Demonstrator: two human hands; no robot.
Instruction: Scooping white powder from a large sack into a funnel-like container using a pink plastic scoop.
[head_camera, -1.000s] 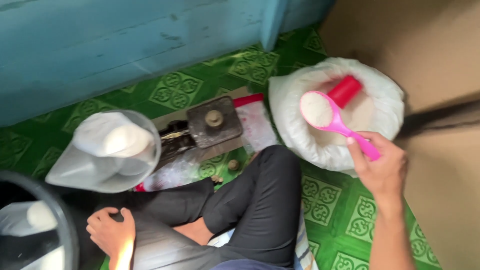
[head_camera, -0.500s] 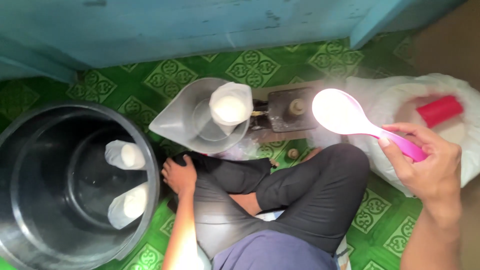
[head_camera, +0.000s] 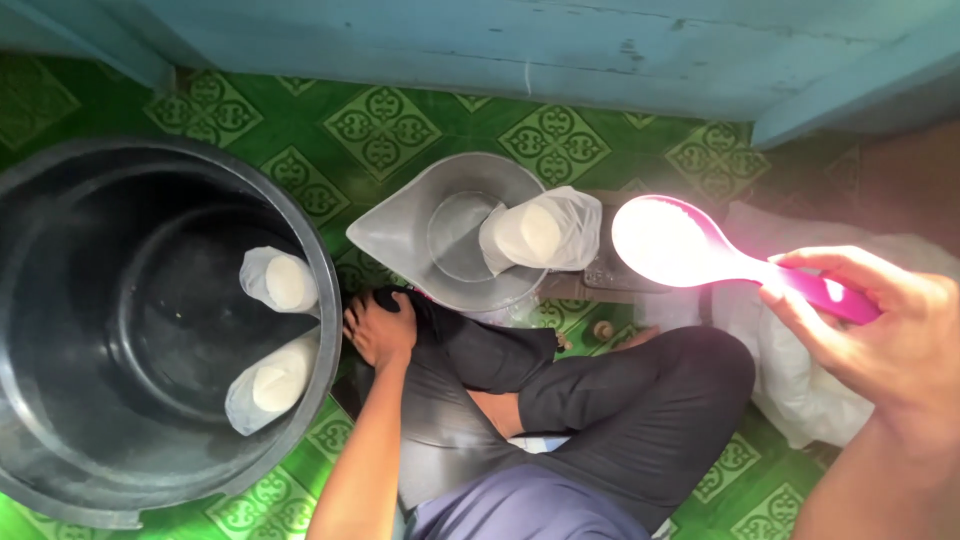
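Observation:
My right hand (head_camera: 880, 335) grips the handle of a pink scoop (head_camera: 690, 250) heaped with white powder, held level just right of a clear plastic bag (head_camera: 540, 232) of the same powder. That bag stands open in a grey pouring jug (head_camera: 440, 235) on the green patterned mat. My left hand (head_camera: 380, 330) rests on my dark trouser leg (head_camera: 470, 350) below the jug, fingers curled loosely, holding nothing.
A large black bucket (head_camera: 60, 420) at the left holds two filled bags (head_camera: 280, 282) of white powder. A white sack (head_camera: 800, 380) lies at the right behind my hand. A blue wooden wall (head_camera: 500, 40) runs along the top. My crossed legs fill the bottom middle.
The scoop has travelled left from over the white sack to beside the bag in the jug. The view has swung left, bringing the black bucket in. My left hand stays on my leg.

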